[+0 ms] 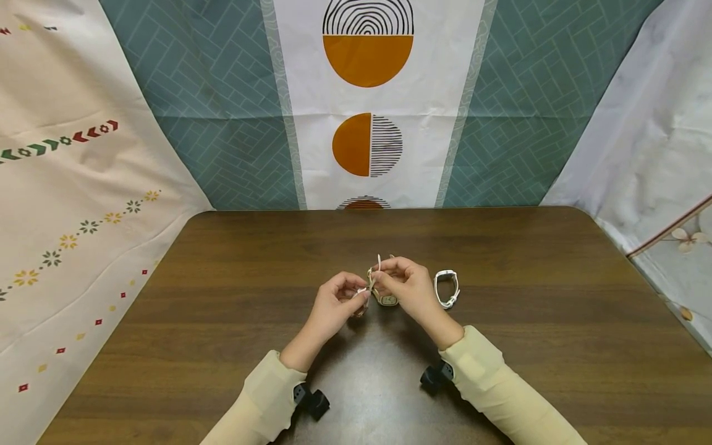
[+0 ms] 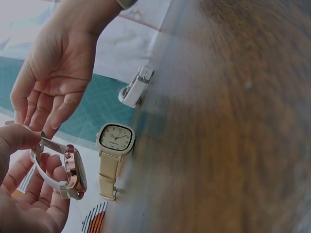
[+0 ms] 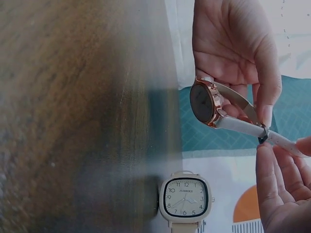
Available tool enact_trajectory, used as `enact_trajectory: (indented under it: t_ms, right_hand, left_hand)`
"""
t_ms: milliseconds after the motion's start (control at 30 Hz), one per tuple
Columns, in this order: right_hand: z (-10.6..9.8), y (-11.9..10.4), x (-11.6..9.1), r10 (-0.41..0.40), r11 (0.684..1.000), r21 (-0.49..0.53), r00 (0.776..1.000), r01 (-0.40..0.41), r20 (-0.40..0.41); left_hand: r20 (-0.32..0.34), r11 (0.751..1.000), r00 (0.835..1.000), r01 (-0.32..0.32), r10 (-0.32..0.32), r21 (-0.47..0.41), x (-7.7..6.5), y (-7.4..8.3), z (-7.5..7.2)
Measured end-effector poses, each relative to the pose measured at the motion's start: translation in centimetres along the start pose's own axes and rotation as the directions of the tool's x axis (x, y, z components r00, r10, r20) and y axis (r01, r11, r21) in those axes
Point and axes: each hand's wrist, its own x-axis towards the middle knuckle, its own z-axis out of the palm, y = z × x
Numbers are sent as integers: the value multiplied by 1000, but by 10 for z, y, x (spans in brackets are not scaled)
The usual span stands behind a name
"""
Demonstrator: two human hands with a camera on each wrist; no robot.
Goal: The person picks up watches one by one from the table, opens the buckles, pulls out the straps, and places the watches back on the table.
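Between both hands, raised over the table, is a wristwatch (image 3: pixel 203 103) with a rose-gold round case and a whitish strap looped toward its buckle (image 3: pixel 263 136). My left hand (image 1: pixel 336 303) grips the strap by the buckle, thumb on top, the case hanging under its fingers. At the loose strap end (image 3: pixel 286 144), my right hand (image 1: pixel 408 289) pinches with thumb and fingers. Just beyond the hands stands a beige square-faced watch (image 2: pixel 115 137) on the table, partly covered by the right hand in the head view.
A white watch (image 1: pixel 447 289) with its strap closed in a loop lies right of the right hand. Under everything is a brown wooden table (image 1: pixel 167 346). A patterned cloth (image 1: pixel 222 123) hangs behind its far edge, with pale fabric at both sides.
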Motion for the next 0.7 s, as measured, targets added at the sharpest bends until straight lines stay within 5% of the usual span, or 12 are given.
enact_trajectory:
  t_ms: [333,700]
  right_hand:
    - [0,-2,-1,-6,1000,24,1000,6,2]
    - [2,2,-1,-5,1000,29,1000,5,-6]
  left_hand:
    - [6,996,998,69,-69,55,-1,1,0]
    - [-60,987,998,32,-23,154,0,0,1]
